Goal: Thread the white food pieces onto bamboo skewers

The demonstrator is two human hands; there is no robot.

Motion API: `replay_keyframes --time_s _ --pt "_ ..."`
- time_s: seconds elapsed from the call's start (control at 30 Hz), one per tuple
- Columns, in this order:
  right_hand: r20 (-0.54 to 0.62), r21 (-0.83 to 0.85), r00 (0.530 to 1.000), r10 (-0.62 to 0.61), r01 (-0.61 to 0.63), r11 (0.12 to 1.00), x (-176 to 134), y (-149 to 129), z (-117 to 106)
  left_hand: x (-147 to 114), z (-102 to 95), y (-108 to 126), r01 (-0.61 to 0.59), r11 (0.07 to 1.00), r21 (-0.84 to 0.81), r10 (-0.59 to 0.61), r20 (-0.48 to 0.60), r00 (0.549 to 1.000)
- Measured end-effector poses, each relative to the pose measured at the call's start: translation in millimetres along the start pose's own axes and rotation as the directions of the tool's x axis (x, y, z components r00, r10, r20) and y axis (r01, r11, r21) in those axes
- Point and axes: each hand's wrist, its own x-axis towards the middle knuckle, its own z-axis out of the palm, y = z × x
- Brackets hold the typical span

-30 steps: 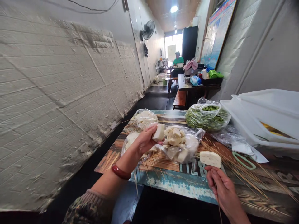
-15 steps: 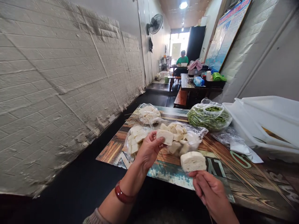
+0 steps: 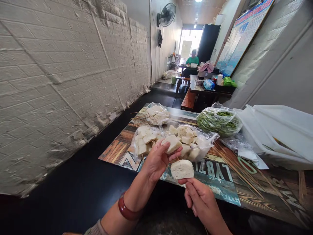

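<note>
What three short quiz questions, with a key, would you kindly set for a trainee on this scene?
1. Multiple choice: what colour is the bangle? A) Bright yellow B) Reddish brown C) Pale blue
2. True or false: in the picture, the clear bag with green contents lies to the left of the white plastic tubs.
3. Open: what does the right hand hold?

Key: 1. B. 2. True. 3. A thin stick bearing a pale slab.
</note>
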Motion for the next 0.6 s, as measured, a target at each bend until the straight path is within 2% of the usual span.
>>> replay_keyframes --time_s 0.13,0.3,0.6 --pt "0.008 -0.005 1.000 0.016 -0.016 1.000 1.4 -1.8 3.2 -1.3 -3.8 -1.1 0.020 0.999 -0.040 -0.020 -0.012 1.000" --pt "0.014 -0.004 0.999 0.029 -0.029 1.000 0.2 0.3 3.7 -1.2 -6.7 0.3 0.026 1.000 -0.006 -0.026 -0.012 1.000" --pt "0.017 -0.030 1.000 -0.008 0.008 1.000 3.9 1.0 4.8 -2.6 -7.6 -2.0 0.010 1.000 -0.029 -0.010 -0.001 1.000"
